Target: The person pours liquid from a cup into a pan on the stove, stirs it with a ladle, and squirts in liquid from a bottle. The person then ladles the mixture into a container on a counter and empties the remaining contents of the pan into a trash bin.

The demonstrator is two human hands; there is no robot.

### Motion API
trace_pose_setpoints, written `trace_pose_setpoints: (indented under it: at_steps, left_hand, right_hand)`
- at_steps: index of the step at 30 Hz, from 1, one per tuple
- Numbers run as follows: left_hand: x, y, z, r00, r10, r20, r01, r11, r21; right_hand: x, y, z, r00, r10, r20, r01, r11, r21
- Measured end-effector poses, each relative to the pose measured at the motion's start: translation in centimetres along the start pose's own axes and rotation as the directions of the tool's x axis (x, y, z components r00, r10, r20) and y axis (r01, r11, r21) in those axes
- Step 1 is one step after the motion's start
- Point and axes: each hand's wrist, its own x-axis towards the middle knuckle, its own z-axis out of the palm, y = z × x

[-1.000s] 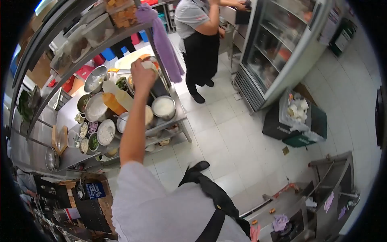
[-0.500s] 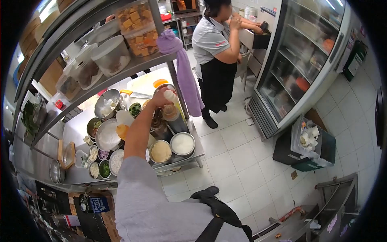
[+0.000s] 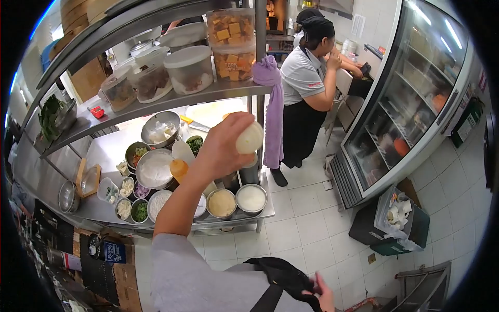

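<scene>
My left hand (image 3: pixel 221 143) is raised over the prep counter, its fingers closed around a pale, rounded container (image 3: pixel 250 138) seen nearly end-on. Below it, an orange-topped squeeze bottle (image 3: pixel 179 169) stands by a large bowl of white powder (image 3: pixel 154 168). Tubs of a beige food (image 3: pixel 221 203) and a white food (image 3: pixel 251 198) sit at the counter's front edge. Low at the right, beside my black apron, my right hand (image 3: pixel 323 292) has its fingers apart and shows nothing in them.
A metal shelf (image 3: pixel 208 92) with lidded tubs hangs over the counter, a purple cloth (image 3: pixel 273 119) knotted to its post. A person (image 3: pixel 306 93) in a black apron stands beyond, near a glass-door fridge (image 3: pixel 405 99), with another person partly hidden behind. A bin (image 3: pixel 371 223) stands at the right.
My left hand has lifted from among the bottles toward the camera with the pale container. My right hand has come into fuller view. The view has shifted, bringing the shelf nearer the centre.
</scene>
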Motion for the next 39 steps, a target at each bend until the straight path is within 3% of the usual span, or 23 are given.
trace_pose_setpoints:
  at_steps: [1,2,3,6,8,9,10,11,12,14,15,18,19,21,22,23,24,26,27,30,32,35,39]
  left_hand:
    - [0.1,1.9,-1.1,0.996,0.089,0.015,-0.089,0.996,-0.031]
    - [0.4,3.7,-2.0,0.981,0.19,0.031,-0.188,0.98,-0.063]
    - [0.3,5.3,-2.7,0.975,0.217,0.04,-0.213,0.974,-0.077]
    - [0.4,10.1,-1.3,0.89,0.433,0.145,-0.334,0.833,-0.441]
    - [-0.5,13.6,1.3,0.82,0.484,0.307,-0.117,0.666,-0.737]
    - [-2.1,15.5,4.2,0.841,0.433,0.324,0.115,0.442,-0.89]
    - [-4.0,18.4,6.3,0.887,0.351,0.299,0.162,0.37,-0.915]
    - [-3.9,19.5,8.6,0.829,0.515,0.217,0.04,0.333,-0.942]
    - [-5.5,23.6,9.5,0.804,0.501,0.321,0.184,0.303,-0.935]
    - [-8.8,28.6,15.3,0.594,0.798,0.104,0.232,-0.046,-0.972]
    - [-11.6,31.2,18.0,0.491,0.868,0.076,0.319,-0.098,-0.943]
    - [-19.9,36.5,23.3,0.204,0.979,0.019,0.579,-0.105,-0.809]
    - [-22.7,38.2,23.5,0.113,0.991,0.076,0.626,-0.012,-0.78]
    - [-27.5,44.1,23.7,-0.113,0.993,0.044,0.609,0.104,-0.786]
    - [-30.0,47.0,23.8,-0.235,0.968,0.087,0.566,0.209,-0.798]
    - [-31.9,50.8,24.6,-0.412,0.91,-0.051,0.261,0.064,-0.963]
    - [-34.9,53.6,23.7,-0.385,0.916,-0.11,0.324,0.023,-0.946]
    - [-40.9,58.1,24.5,-0.478,0.861,-0.171,0.316,-0.013,-0.949]
    - [-42.7,59.8,22.6,-0.472,0.864,-0.175,0.257,-0.055,-0.965]
    - [-49.3,64.9,23.3,-0.554,0.792,-0.257,0.185,-0.184,-0.965]
    - [-52.9,67.6,22.8,-0.737,0.675,-0.021,-0.117,-0.159,-0.98]
    - [-58.0,70.7,22.4,-0.82,0.569,0.065,-0.267,-0.279,-0.922]
    - [-63.2,72.8,19.9,-0.845,0.508,0.166,-0.424,-0.449,-0.786]
  right_hand:
    - [1.8,-2.3,-1.1,0.995,-0.035,0.097,0.044,0.995,-0.09]
    - [3.9,-3.9,-0.8,0.948,-0.317,-0.003,0.309,0.926,-0.219]
    - [5.2,-7.0,-0.5,0.914,-0.398,-0.076,0.369,0.896,-0.249]
    - [8.0,-12.4,0.2,0.773,-0.61,-0.174,0.57,0.788,-0.234]
    - [9.3,-11.6,1.0,0.608,-0.705,-0.365,0.636,0.707,-0.308]
    - [9.4,-10.8,1.2,0.468,-0.709,-0.527,0.678,0.671,-0.301]
    - [8.4,-9.1,0.6,0.346,-0.711,-0.612,0.571,0.677,-0.464]
    - [6.4,-7.3,-0.3,0.367,-0.647,-0.668,0.551,0.73,-0.404]
    - [4.3,-5.9,-0.7,0.271,-0.64,-0.719,0.43,0.749,-0.504]
    - [-1.0,-3.6,-1.9,0.215,-0.533,-0.818,0.296,0.834,-0.465]
    - [-3.8,-2.4,-2.0,0.17,-0.427,-0.888,0.255,0.89,-0.379]
    - [-12.5,1.6,-1.7,0.156,-0.253,-0.955,0.07,0.967,-0.245]
    - [-17.9,2.3,-0.7,0.156,-0.2,-0.967,-0.132,0.966,-0.221]
    - [-29.4,6.1,1.8,-0.028,-0.042,-0.999,-0.531,0.847,-0.02]
    - [-35.6,7.0,3.5,-0.161,0.103,-0.982,-0.751,0.632,0.19]
    - [-41.5,9.7,5.7,-0.429,0.255,-0.867,-0.747,0.44,0.498]
    - [-46.3,12.2,8.7,-0.549,0.284,-0.786,-0.797,0.103,0.595]
    - [-51.8,15.2,14.1,-0.715,0.479,-0.509,-0.646,-0.175,0.743]
    - [-53.7,16.9,16.4,-0.647,0.663,-0.377,-0.555,-0.07,0.829]
    - [-54.4,21.7,21.1,-0.632,0.635,-0.444,-0.45,0.166,0.877]
    - [-53.5,20.9,21.5,-0.683,0.536,-0.496,-0.306,0.406,0.861]
    - [-52.4,17.1,21.2,-0.725,0.492,-0.482,-0.125,0.594,0.794]
    - [-51.6,13.9,21.2,-0.692,0.624,-0.364,0.112,0.59,0.8]
